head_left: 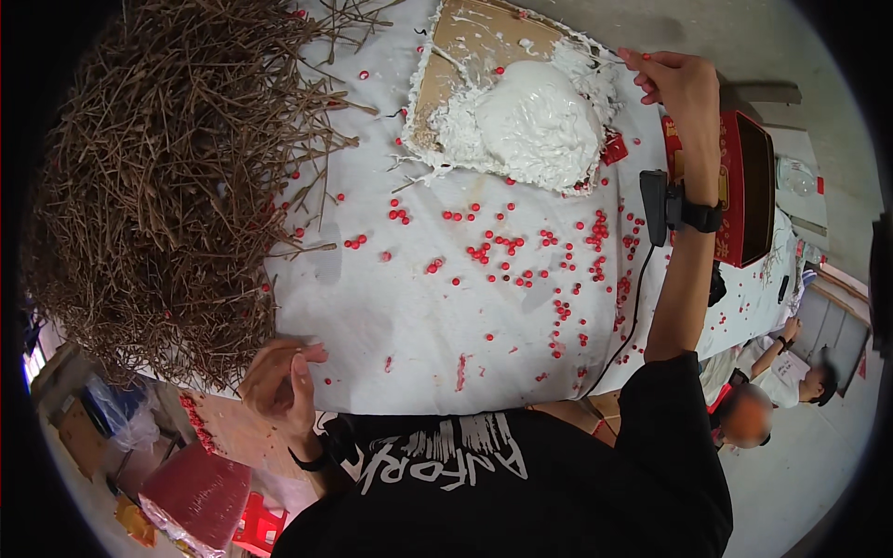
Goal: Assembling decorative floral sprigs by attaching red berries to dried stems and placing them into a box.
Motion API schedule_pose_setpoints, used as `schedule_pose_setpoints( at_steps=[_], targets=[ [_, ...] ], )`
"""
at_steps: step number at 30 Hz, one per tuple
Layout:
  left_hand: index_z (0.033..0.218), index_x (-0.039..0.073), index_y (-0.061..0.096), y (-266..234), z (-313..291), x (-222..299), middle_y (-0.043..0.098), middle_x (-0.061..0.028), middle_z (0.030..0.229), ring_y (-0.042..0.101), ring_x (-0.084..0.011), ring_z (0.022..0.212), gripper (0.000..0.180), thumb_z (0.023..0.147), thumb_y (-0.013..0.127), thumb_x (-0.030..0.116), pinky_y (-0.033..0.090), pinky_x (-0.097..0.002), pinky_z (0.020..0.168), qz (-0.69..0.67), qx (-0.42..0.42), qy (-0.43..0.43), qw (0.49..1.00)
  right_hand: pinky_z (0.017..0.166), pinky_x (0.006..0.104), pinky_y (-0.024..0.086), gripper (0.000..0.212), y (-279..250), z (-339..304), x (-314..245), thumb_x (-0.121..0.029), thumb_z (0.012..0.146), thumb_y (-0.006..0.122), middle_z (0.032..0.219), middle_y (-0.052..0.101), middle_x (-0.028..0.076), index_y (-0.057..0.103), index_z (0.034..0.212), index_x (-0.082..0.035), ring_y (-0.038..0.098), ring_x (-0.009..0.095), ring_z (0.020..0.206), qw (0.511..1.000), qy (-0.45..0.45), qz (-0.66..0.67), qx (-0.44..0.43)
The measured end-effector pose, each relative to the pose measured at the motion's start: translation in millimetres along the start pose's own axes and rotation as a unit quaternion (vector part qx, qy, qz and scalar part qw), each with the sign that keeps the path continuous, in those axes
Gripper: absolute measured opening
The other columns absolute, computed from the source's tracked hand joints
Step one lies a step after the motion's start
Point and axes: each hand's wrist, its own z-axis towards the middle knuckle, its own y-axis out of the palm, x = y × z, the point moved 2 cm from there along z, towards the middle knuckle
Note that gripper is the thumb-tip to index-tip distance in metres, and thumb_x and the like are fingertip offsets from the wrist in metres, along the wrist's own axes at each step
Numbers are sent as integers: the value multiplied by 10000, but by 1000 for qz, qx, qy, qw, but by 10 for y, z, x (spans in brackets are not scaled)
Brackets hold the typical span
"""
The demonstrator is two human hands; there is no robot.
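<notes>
My left hand (282, 383) is at the near edge of the table, beside a large heap of brown twigs (177, 177). Its thumb and fingers are curled together; whether something small is between them I cannot make out. My right hand (677, 82) reaches to the far right, its fingers pinched on a thin dark twig (609, 61) that points at a board (470, 42) smeared with white paste. A thick mound of white paste (539, 116) sits on that board. A red berry-like bead (646, 57) shows at the right fingertips.
Many red beads (479, 253) lie scattered over the white-covered table (372, 307). A red box (744, 186) stands open at the right, near a black device (655, 206) with a cable at my right wrist. Another person (777, 367) is at the lower right; a red stool (259, 525) stands lower left.
</notes>
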Motion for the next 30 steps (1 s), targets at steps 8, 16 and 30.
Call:
schedule_pose_setpoints(
  at_steps=[8,16,30],
  targets=[
    [702,-37,661,21,37,33,664,-72,642,605,-222,627,212,847,573,90,476,-297,597,13,1,6,1000,535,214,469,264,-306,-130,-79,-221,818,701,627,634,41,697,832,43,557,72,530,984,-30,-159,77],
    [760,-49,669,32,-1,28,652,-80,647,557,-170,636,262,886,553,149,398,-265,552,16,3,-19,1000,599,210,457,222,-319,-169,-139,-149,864,634,766,684,56,699,984,26,549,60,605,988,-101,79,84],
    [792,-57,678,28,-20,1,647,-89,651,545,-157,662,296,900,548,186,392,-252,565,9,6,1,1000,532,201,402,184,71,-231,491,-131,863,634,734,674,37,719,952,7,493,59,550,992,7,128,-1]
  ],
)
